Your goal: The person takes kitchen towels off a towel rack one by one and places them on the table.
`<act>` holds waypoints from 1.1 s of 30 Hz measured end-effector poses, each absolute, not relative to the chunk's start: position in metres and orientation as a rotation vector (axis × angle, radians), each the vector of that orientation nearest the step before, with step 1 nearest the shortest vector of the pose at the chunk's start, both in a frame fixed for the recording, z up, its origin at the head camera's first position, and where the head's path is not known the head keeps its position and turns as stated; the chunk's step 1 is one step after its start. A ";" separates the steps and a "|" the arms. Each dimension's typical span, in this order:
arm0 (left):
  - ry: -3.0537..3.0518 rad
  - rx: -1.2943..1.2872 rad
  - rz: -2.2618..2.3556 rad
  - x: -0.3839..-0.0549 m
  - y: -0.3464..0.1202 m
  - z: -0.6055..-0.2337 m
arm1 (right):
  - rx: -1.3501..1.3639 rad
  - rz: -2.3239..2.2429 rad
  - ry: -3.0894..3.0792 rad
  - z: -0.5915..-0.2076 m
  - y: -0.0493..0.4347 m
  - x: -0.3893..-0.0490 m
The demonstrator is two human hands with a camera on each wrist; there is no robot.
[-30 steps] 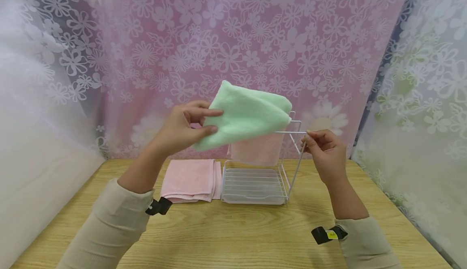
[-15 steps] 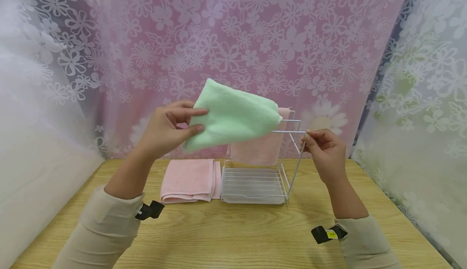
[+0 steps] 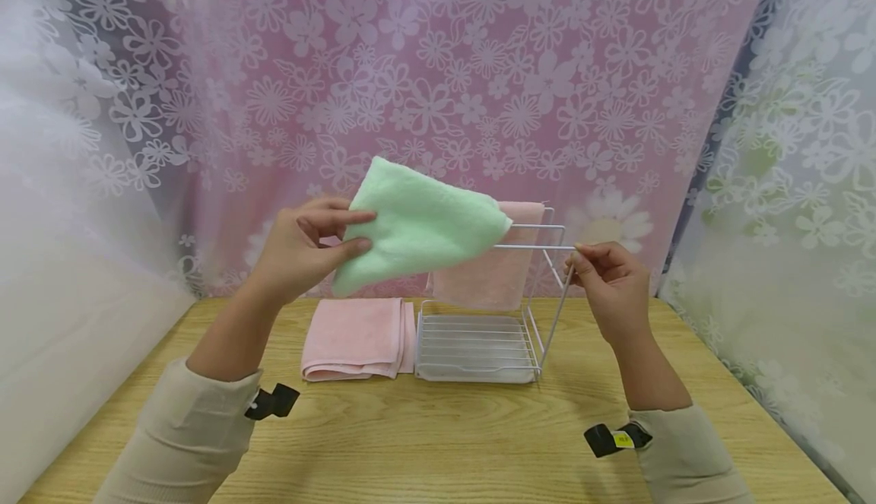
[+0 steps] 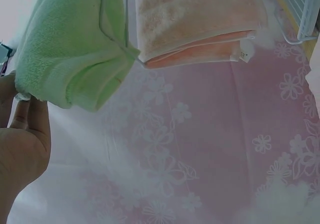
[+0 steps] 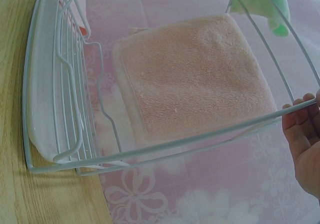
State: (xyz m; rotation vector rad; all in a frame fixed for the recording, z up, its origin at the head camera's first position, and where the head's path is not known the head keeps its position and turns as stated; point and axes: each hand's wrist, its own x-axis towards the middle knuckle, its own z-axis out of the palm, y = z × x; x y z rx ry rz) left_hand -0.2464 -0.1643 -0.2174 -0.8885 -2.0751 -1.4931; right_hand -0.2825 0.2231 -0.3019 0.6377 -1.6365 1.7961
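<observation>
My left hand (image 3: 290, 257) pinches the left edge of a folded light green towel (image 3: 417, 223) between thumb and fingers, raised above the table. The towel's right end overlaps the upper bars of a white wire rack (image 3: 537, 246); in the left wrist view thin wires cross in front of the green towel (image 4: 70, 48). With thumb and fingertips, my right hand (image 3: 612, 287) grips the rack's upper front right corner; the right wrist view shows those fingers (image 5: 300, 119) on the wire. A pink towel (image 5: 195, 78) hangs over a rear bar, partly hidden behind the green one in the head view.
Left of the rack, a folded pink towel (image 3: 352, 337) lies on the wooden table (image 3: 411, 443). A translucent tray (image 3: 475, 373) sits under the rack's bottom wires. Flowered curtains (image 3: 438, 71) stand behind and at both sides.
My left hand has moved left and slightly down with the green towel, uncovering more of the rack's upper bars and the hanging pink towel. The right hand keeps its place on the rack.
</observation>
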 end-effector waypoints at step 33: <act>-1.926 -0.684 -1.464 -0.242 -0.184 -0.226 | 0.669 1.842 -1.581 -0.303 0.223 -0.284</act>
